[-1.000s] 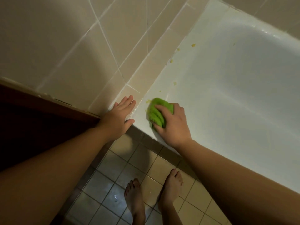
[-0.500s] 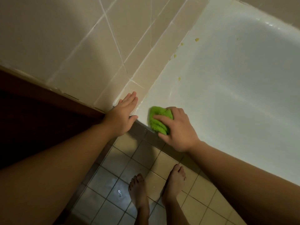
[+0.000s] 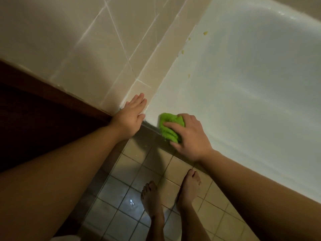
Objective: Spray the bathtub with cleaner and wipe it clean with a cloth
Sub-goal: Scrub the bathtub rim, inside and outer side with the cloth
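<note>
Home bathroom: white bathtub [image 3: 243, 101] sitting against beige tiled wall [image 3: 86, 40]; small-tiled floor [image 3: 121, 214] lying below, bare feet [image 3: 188, 190] standing on it.

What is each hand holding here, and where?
Right hand grips the bunched cloth from above. Left hand holds nothing, flat on the tile.

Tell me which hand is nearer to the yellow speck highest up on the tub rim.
Right, narrowly. The right hand grips the cloth on the tub corner, below the speck. The left hand rests flat on the tiled ledge, farther left.
</note>
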